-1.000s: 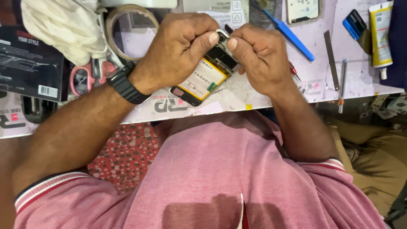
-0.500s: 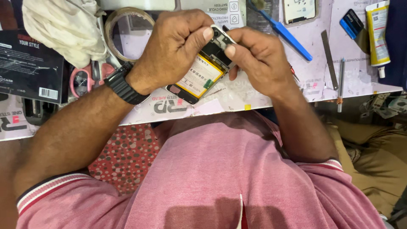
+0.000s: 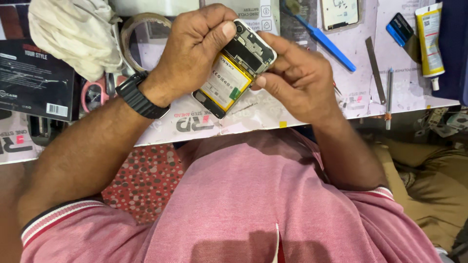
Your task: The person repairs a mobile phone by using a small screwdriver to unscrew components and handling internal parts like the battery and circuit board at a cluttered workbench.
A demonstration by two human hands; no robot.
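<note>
An opened smartphone [image 3: 233,73] with its back cover off shows a yellow-edged battery and a black circuit board. Both of my hands hold it above the workbench mat [image 3: 253,114]. My left hand [image 3: 195,46], with a black watch on its wrist, wraps the phone's left side, thumb pressing near the camera end. My right hand [image 3: 297,78] grips the phone's right edge, fingertips against the board area. The phone is tilted, its camera end pointing away from me.
A white cloth [image 3: 73,34] and a tape roll [image 3: 139,27] lie at the back left beside a black box [image 3: 34,78]. A blue tool [image 3: 324,39], metal tweezers [image 3: 374,63], a screwdriver [image 3: 388,97] and a yellow glue tube [image 3: 429,39] lie to the right.
Both hands have lifted the phone slightly up and away from me, and the fingers have shifted along its top edge.
</note>
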